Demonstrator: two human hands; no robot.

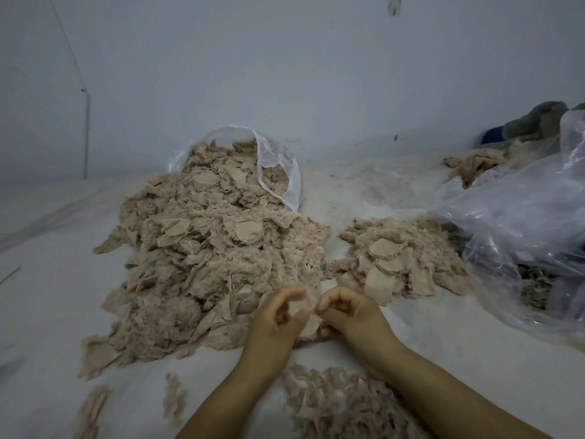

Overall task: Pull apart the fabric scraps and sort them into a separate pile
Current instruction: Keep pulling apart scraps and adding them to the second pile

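A big heap of beige furry fabric scraps (205, 264) spills out of a clear plastic bag (278, 166) across the white surface. A smaller pile of the same scraps (402, 258) lies to its right. My left hand (278, 321) and my right hand (351, 315) meet at the near edge of the big heap. Both pinch one beige scrap (308, 323) held between them, fingers curled. The left hand is blurred.
A large crumpled clear plastic bag (522, 217) lies at the right, with grey and blue cloth (535, 122) behind it. More scraps (345, 403) lie under my forearms, and loose bits (174, 397) at the lower left. A pale wall stands behind.
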